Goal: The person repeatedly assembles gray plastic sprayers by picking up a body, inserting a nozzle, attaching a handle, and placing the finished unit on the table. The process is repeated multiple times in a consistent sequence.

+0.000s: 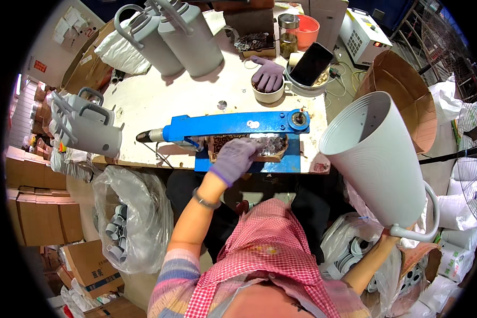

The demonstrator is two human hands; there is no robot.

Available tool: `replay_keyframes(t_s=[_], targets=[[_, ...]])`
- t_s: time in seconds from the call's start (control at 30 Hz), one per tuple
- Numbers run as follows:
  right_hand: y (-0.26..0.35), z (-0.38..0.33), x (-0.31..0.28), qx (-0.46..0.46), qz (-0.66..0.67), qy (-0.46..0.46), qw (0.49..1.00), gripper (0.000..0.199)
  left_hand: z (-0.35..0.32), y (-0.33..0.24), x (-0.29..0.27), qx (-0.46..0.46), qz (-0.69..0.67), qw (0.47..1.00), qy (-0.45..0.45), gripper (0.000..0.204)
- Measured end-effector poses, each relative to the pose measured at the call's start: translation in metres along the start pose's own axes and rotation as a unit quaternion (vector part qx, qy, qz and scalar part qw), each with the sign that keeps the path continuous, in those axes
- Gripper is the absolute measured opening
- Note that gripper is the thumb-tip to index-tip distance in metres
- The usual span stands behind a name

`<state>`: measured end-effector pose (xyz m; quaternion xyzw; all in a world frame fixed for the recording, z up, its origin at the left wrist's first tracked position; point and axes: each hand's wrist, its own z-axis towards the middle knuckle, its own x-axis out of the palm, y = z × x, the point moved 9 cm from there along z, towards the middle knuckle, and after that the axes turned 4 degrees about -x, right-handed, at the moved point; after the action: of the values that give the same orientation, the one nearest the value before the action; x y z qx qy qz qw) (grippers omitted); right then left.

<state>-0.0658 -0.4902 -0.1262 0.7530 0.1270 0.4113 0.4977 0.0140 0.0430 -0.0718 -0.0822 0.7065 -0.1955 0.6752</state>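
My left hand [235, 158], in a purple-grey glove, reaches into a shallow box of small metal rivets [273, 144]. Its fingers are drawn together at the pieces; whatever they pinch is too small to make out. Just above the box runs the long arm of a blue riveting machine [233, 123], with a round head at its right end. At the right, my right hand [388, 241] holds a tall grey plastic watering can [389, 164] near its looped handle. The can tilts with its wide open end toward the machine; small holes show inside. Its body hides most of my right fingers.
Several similar grey cans [191, 42] stand on the white table [159, 98], at the back and left edge. Behind the machine are a cup with a purple glove [268, 77], a phone [311, 63] and a glass jar [288, 34]. Plastic bags [138, 212] of grey parts flank me.
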Motion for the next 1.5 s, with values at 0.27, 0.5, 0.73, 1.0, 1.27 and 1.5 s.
replay_keyframes(t_s=[0.27, 0.5, 0.73, 1.0, 1.27, 1.5], targets=[[0.001, -0.015, -0.003, -0.006, 0.002, 0.002, 1.000, 0.049, 0.028, 0.045, 0.058, -0.096, 0.062, 0.993, 0.019, 0.025], [0.000, -0.013, -0.009, -0.005, 0.002, -0.004, 1.000, 0.048, 0.007, 0.018, 0.013, -0.073, -0.019, 0.994, -0.083, 0.022], [0.001, -0.001, -0.009, -0.011, 0.006, -0.007, 1.000, 0.048, 0.001, -0.083, -0.113, 0.173, -0.105, 0.933, -0.297, 0.021], [0.003, 0.006, -0.004, -0.023, 0.012, -0.006, 1.000, 0.047, 0.049, -0.114, -0.109, 0.276, 0.058, 0.903, -0.324, 0.028], [0.020, 0.042, 0.000, -0.040, -0.068, 0.032, 0.996, 0.044, 0.044, -0.106, -0.118, 0.215, 0.039, 0.924, -0.313, 0.041], [0.023, 0.098, 0.107, -0.124, -0.170, 0.203, 0.956, 0.040, 0.020, -0.052, -0.060, -0.034, -0.520, 0.849, -0.091, 0.038]])
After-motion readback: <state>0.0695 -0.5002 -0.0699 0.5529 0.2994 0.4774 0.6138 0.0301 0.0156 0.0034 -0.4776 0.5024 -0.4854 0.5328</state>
